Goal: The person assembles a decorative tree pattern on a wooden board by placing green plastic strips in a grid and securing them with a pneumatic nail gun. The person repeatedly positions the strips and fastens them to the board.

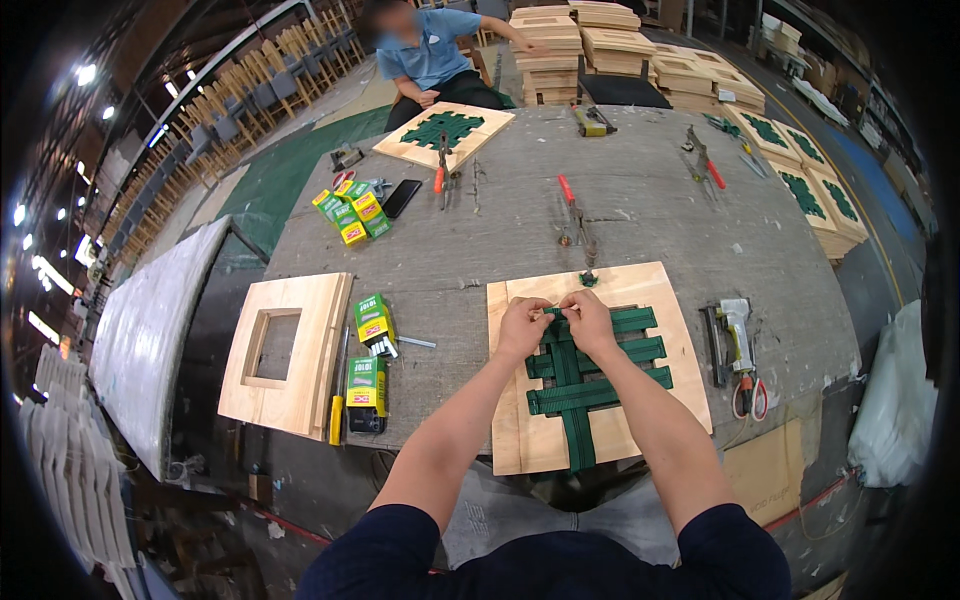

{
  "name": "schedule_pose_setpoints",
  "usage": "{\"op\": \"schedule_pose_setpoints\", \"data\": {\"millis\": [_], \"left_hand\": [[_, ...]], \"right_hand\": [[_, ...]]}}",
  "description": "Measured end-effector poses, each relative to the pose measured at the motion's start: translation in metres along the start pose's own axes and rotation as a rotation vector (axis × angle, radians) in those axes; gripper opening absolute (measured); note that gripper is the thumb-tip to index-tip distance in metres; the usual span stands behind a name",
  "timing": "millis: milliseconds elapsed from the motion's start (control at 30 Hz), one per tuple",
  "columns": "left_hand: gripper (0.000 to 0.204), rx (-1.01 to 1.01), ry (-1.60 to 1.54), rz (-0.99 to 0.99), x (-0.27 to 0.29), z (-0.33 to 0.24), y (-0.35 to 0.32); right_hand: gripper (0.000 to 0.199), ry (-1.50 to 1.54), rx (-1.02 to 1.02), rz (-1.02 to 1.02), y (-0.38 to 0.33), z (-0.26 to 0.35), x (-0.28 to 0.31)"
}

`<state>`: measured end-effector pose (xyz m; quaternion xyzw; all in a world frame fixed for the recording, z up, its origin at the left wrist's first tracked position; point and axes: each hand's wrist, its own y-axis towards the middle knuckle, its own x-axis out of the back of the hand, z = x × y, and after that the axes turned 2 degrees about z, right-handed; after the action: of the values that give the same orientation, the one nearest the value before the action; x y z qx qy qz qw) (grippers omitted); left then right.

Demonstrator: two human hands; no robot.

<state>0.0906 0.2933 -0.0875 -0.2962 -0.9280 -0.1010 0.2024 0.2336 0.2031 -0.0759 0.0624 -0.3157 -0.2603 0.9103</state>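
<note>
A square wooden panel (508,445) lies before me on the table, with green webbing straps (600,390) crossing its middle. Several straps run sideways, and one upright strap passes over and under them toward my body. At the far end of the weave, my left hand (524,326) and my right hand (590,322) meet with bent fingers, pinching the green webbing close to the panel's far edge. My fingers partly cover what they grip. Just beyond them, a scrap of green webbing (588,280) sits at the tip of a metal tool with a red handle (565,190).
A staple gun (738,335) and scissors (748,398) lie to the right. On the left are staple boxes (367,385), a screwdriver (336,418) and stacked wooden frames (240,375). Across the table, a person (430,50) sits by another webbed panel (490,125).
</note>
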Motion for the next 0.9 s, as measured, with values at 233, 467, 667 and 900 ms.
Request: {"op": "schedule_pose_setpoints", "data": {"millis": [233, 467, 667, 900], "left_hand": [[0.015, 0.021, -0.073, -0.037, -0.009, 0.007, 0.0], [0.027, 0.136, -0.253, -0.166, -0.001, -0.01, -0.013], [0.031, -0.158, -0.064, 0.143, -0.03, -0.052, -0.143], [0.039, -0.461, 0.211, 0.361, -0.046, -0.059, -0.231]], "right_hand": [[0.009, 0.103, -0.111, 0.088, -0.001, 0.003, 0.005], [0.006, -0.213, -0.044, 0.13, 0.02, -0.005, 0.001], [0.007, -0.292, -0.137, 0.167, 0.028, -0.03, -0.002], [0.008, -0.276, -0.179, 0.223, 0.042, -0.01, -0.012]]}}
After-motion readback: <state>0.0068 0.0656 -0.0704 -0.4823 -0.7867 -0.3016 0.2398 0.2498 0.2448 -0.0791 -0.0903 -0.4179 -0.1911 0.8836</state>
